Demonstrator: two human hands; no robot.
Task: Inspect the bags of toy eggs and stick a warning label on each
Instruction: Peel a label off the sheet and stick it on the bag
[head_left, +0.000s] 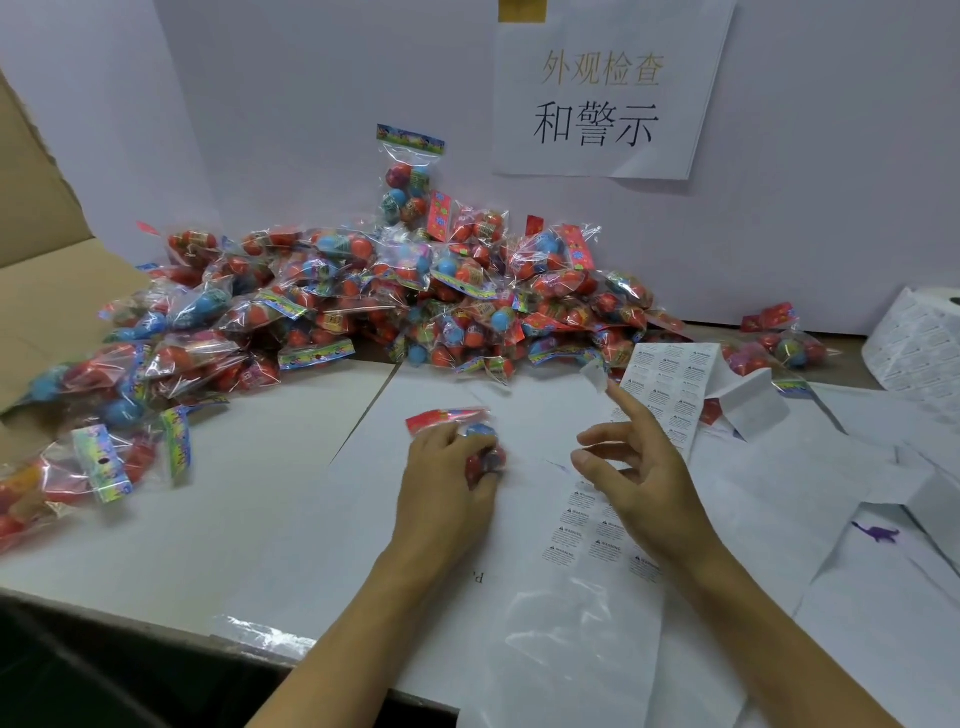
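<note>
The left hand (447, 467) lies on a small bag of toy eggs (480, 441) at the middle of the bench (156, 519), its fingers curled over the bag so the grip holds it down against the white paper (426, 597) that covers the bench there. The bag's red header card sticks out past the fingers, towards the far side.

The right hand (634, 467) hovers just to the right of the bag, apart from it. Its forefinger is raised with a small white label (595, 375) clinging to the tip; the thumb and other fingers are loosely bent and the grip closes on nothing.

Beneath and behind the right hand runs a long strip of warning labels (657, 395), printed in rows on glossy backing. A thick roll of labels (919, 343) sits at the right edge of the bench.

A large pile of bagged eggs (415, 291) is heaped against the white back wall (311, 104); one bag stands upright on top. More bags spill into an open cardboard box (47, 291) on the left. A paper sign (602, 93) with printed characters hangs on the wall.
</note>
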